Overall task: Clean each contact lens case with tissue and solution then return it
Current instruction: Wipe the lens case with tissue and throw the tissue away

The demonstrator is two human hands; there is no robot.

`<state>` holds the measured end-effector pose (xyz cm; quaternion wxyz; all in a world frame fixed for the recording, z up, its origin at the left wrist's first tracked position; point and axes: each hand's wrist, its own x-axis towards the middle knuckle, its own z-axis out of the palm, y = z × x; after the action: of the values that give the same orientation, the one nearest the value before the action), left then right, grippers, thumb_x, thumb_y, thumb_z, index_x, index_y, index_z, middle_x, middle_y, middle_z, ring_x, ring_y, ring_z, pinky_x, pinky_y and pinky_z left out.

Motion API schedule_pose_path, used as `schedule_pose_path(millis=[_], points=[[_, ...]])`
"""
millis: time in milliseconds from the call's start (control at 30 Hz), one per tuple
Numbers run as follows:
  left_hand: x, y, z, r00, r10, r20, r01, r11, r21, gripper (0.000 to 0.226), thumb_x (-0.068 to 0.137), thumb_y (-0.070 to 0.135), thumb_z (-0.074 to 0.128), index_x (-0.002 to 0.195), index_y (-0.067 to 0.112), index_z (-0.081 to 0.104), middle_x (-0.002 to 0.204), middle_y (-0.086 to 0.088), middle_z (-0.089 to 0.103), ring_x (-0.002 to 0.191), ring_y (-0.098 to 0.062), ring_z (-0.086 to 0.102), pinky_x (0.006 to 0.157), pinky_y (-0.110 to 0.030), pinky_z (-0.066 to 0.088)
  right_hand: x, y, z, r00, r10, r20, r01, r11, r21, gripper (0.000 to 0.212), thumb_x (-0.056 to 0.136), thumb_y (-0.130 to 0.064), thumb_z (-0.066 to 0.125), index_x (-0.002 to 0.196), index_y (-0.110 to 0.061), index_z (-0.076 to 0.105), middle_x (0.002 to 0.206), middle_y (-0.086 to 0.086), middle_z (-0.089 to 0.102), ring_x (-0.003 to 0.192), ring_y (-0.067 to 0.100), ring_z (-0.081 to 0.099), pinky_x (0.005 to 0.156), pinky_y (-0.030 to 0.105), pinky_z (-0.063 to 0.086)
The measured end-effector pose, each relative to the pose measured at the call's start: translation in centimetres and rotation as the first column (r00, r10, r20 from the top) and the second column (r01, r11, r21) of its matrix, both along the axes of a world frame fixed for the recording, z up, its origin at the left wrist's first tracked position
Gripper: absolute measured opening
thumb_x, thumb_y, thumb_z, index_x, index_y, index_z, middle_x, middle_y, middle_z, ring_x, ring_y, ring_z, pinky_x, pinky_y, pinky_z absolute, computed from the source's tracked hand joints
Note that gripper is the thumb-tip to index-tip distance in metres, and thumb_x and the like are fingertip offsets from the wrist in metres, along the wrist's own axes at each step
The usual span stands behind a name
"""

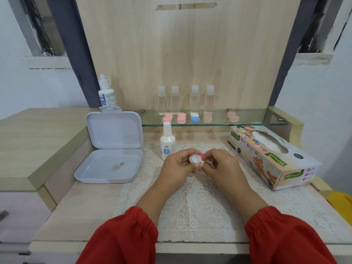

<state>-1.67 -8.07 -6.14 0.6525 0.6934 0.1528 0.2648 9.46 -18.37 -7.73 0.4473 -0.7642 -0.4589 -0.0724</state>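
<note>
Nearest to me, my two red sleeves reached forward over the white lace cloth (192, 206) on the pale wooden table (85, 210). My left hand (176, 164) had its fingers curled around the small white and pink contact lens case (196, 159), and my right hand (219, 164) pinched its other end, so both hands held it together above the cloth. The long axis of the case ran roughly left to right, from one grip to the other; I judged the white round part was on the left hand's side and the pink part toward the right. Whether a cap was being turned, I could not tell. Just behind stood the small white solution bottle (167, 143), nearer to my left hand. The printed tissue box (272, 157) lay at the right, nearer to my right hand. Farther, more lens cases (194, 117) waited on the glass shelf (247, 121).
</note>
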Motion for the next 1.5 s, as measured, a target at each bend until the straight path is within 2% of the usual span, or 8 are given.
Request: schedule_pose_path(millis=[167, 467, 567, 733, 867, 1267, 1367, 1500], points=[[0.2, 0.3, -0.2, 0.996, 0.072, 0.059, -0.066, 0.993, -0.099, 0.028, 0.087, -0.007, 0.061, 0.112, 0.005, 0.063, 0.088, -0.013, 0.071, 0.072, -0.012, 0.07, 0.068, -0.019, 0.055, -0.3, -0.1, 0.8, 0.928, 0.023, -0.373, 0.109, 0.938, 0.328, 0.018, 0.085, -0.009, 0.07, 0.084, -0.027, 0.068, 0.078, -0.009, 0.068, 0.073, 0.0, 0.063, 0.068, 0.018, 0.052], [0.3, 0.8, -0.4, 0.991, 0.109, 0.082, -0.1, 0.989, -0.104, 0.027, 0.087, -0.004, 0.063, 0.11, 0.008, 0.065, 0.09, -0.012, 0.072, 0.076, -0.021, 0.068, 0.074, -0.025, 0.057, 0.2, -0.1, 0.2, 0.962, 0.148, -0.229, -0.119, 0.984, 0.135, 0.019, 0.08, -0.017, 0.076, 0.09, -0.034, 0.072, 0.107, -0.024, 0.06, 0.091, -0.009, 0.057, 0.078, 0.006, 0.042], [0.1, 0.9, -0.4, 0.991, 0.101, 0.087, -0.093, 0.992, -0.084, 0.025, 0.087, -0.004, 0.062, 0.109, 0.009, 0.065, 0.09, -0.012, 0.072, 0.077, -0.023, 0.067, 0.076, -0.027, 0.057, 0.4, 0.0, -0.1, 0.973, 0.141, -0.183, -0.132, 0.989, 0.06, 0.022, 0.081, -0.019, 0.075, 0.1, -0.029, 0.074, 0.113, -0.031, 0.055, 0.103, 0.003, 0.057, 0.091, 0.019, 0.043], [0.1, 0.7, -0.4, 0.992, 0.065, 0.105, -0.059, 0.996, -0.062, 0.027, 0.086, -0.006, 0.063, 0.107, 0.011, 0.067, 0.093, -0.011, 0.073, 0.079, -0.021, 0.069, 0.078, -0.028, 0.057, 0.3, 0.0, 0.2, 0.957, 0.157, -0.242, -0.112, 0.976, 0.188, 0.024, 0.076, 0.003, 0.075, 0.08, -0.021, 0.074, 0.101, -0.012, 0.064, 0.087, -0.007, 0.059, 0.074, 0.007, 0.044], [0.2, 0.8, -0.2, 0.989, 0.088, 0.119, -0.079, 0.994, -0.079, 0.028, 0.087, -0.005, 0.062, 0.109, 0.012, 0.066, 0.088, -0.01, 0.072, 0.078, -0.019, 0.069, 0.077, -0.025, 0.057, 0.2, 0.2, 0.7, 0.835, 0.246, -0.492, -0.059, 0.929, 0.365, 0.026, 0.072, 0.002, 0.077, 0.069, -0.024, 0.074, 0.088, -0.011, 0.069, 0.08, -0.003, 0.062, 0.075, 0.014, 0.05], [0.4, 0.6, -0.6, 0.997, 0.067, 0.037, -0.064, 0.996, -0.067, 0.031, 0.087, -0.008, 0.06, 0.117, 0.002, 0.063, 0.086, -0.01, 0.071, 0.074, -0.012, 0.07, 0.071, -0.022, 0.056, 0.6, -0.4, 2.0, 0.548, 0.51, -0.663, 0.202, 0.688, 0.697, 0.025, 0.093, 0.005, 0.051, 0.083, -0.018, 0.047, 0.086, 0.002, 0.057, 0.066, 0.01, 0.062, 0.058, 0.022, 0.055], [0.4, 0.4, -0.4, 0.996, 0.066, 0.063, -0.061, 0.995, -0.074, 0.03, 0.087, -0.007, 0.061, 0.115, 0.005, 0.064, 0.087, -0.009, 0.072, 0.077, -0.015, 0.07, 0.075, -0.024, 0.057, 0.3, -0.1, 1.3, 0.711, 0.313, -0.63, 0.086, 0.85, 0.519, 0.025, 0.091, 0.001, 0.058, 0.085, -0.022, 0.051, 0.091, -0.001, 0.058, 0.074, 0.017, 0.057, 0.059, 0.03, 0.05], [0.3, 0.9, -0.2, 0.982, 0.148, 0.117, -0.134, 0.984, -0.118, 0.028, 0.086, -0.005, 0.064, 0.111, 0.008, 0.066, 0.089, -0.007, 0.072, 0.075, -0.015, 0.069, 0.073, -0.023, 0.056, -0.1, 0.0, 0.4, 0.985, 0.047, -0.167, -0.028, 0.993, 0.111, 0.015, 0.093, -0.025, 0.06, 0.095, -0.039, 0.063, 0.098, -0.021, 0.058, 0.089, -0.007, 0.052, 0.08, 0.013, 0.043]])
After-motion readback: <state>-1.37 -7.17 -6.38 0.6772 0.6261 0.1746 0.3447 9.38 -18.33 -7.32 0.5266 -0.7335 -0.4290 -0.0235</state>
